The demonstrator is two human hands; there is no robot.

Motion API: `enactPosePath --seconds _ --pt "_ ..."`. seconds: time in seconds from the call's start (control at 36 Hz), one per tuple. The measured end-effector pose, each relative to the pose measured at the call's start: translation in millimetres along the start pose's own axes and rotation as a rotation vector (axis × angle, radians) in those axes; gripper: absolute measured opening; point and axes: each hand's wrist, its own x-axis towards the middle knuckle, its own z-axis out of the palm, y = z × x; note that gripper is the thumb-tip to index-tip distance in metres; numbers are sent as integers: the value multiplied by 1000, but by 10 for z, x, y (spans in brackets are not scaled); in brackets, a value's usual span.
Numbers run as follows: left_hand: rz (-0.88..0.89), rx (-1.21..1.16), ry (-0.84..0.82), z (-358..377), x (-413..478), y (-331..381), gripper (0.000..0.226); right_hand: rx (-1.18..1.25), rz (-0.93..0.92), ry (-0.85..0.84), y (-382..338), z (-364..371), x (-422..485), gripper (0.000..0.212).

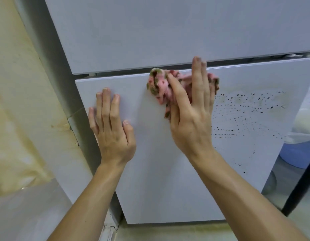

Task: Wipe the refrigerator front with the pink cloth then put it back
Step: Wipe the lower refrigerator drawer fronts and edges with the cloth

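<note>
The pale grey refrigerator fills the view, its upper door [168,32] above a gap and its lower door [159,171] below. My right hand [190,115] presses a crumpled pink cloth [161,84] with green and red spots flat against the top of the lower door, fingers stretched upward to the gap. My left hand [112,129] lies flat and spread on the lower door near its left edge, holding nothing. A patch of dark specks and faint curved streaks [246,115] marks the door to the right of the cloth.
A yellowish stained wall [15,101] stands to the left of the refrigerator. A pale surface [25,214] sits at the lower left. To the right of the door are a white object [305,119], something blue [296,153] and a dark upright edge [296,188].
</note>
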Motion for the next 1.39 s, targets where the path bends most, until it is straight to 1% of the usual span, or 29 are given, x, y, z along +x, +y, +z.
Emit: enactPosePath --seconds 0.06,0.11,0.22,0.33,0.42,0.47,0.5,0.58,0.72,0.81,0.83,0.89,0.94,1.11,1.17,1.22,1.28,1.31,1.39 --pt "13 6 0 1 2 -1 63 -16 -15 61 3 29 -2 48" --pt "18 6 -2 2 0 4 63 -3 -22 44 6 79 -134 49" --pt "28 -10 -11 18 -24 49 64 -31 -106 -112 167 147 -701 61" --pt "31 -18 -16 50 -39 96 62 -105 -221 -270 440 105 -1283 66" --pt "26 -26 -14 66 -35 129 63 -134 -281 -333 530 33 -1364 73" --pt "23 -30 -13 73 -25 143 64 -144 -290 -355 536 -4 -1293 71" --pt "21 -32 -13 74 -23 148 65 -142 -279 -361 529 -12 -1239 74" --pt "13 -32 -6 75 -26 163 65 -104 -186 -312 422 -17 -952 88" --pt "9 -23 -14 45 -21 179 69 44 5 -104 99 13 -175 75" --pt "10 -15 -21 31 -19 180 70 184 98 5 -19 35 0 72" --pt "11 -15 -23 28 -19 180 70 196 96 18 -30 47 -11 71" --pt "12 -18 -28 25 -20 185 69 144 50 11 -6 92 -131 59" --pt "23 -19 -33 28 -24 195 68 94 1 -32 68 137 -371 51" --pt "42 -41 -35 82 -40 249 64 13 -199 -294 415 70 -1384 55" --pt "37 -41 -30 106 -35 263 64 -10 -234 -364 498 25 -1516 57" --pt "35 -32 -21 125 -32 269 64 -20 -249 -395 541 -6 -1478 62" --pt "30 -32 -15 136 -41 271 64 1 -245 -385 527 -35 -1282 69" --pt "27 -35 -12 140 -44 272 64 17 -227 -351 501 -51 -1120 68" --pt "14 -32 -9 146 -39 284 67 31 -138 -125 415 -106 -492 50"
